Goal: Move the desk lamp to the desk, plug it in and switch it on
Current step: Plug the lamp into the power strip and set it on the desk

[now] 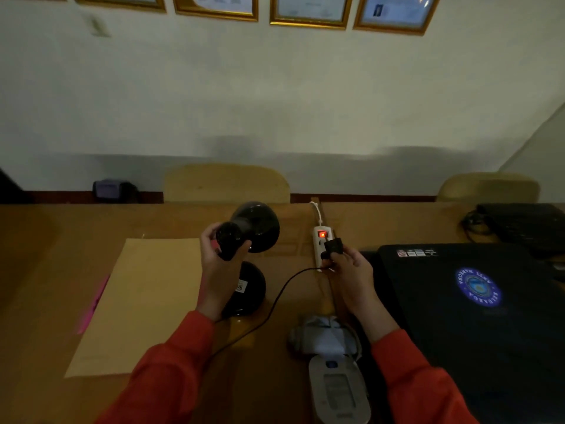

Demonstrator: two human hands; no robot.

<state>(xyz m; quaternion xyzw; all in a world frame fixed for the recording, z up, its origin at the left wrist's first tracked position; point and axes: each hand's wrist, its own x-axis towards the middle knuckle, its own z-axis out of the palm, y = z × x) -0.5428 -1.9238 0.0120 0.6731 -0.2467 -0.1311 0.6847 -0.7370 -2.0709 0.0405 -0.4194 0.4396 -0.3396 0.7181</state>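
Both hands busy: lamp (244, 231) L (218, 258), plug (333, 247) R (351, 267).

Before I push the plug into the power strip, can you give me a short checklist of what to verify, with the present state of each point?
1. Lamp stands on the desk: ok, the lamp base rests on the desk.
2. Lamp is steadied: ok, the left hand grips the lamp head.
3. Plug is in hand: ok, the right hand holds the plug over the power strip.
4. Strip has power: ok, its red switch glows.
5. Plug is fully inserted: cannot tell, the hand hides the socket.
6. Cord runs free: ok, it lies slack on the desk.
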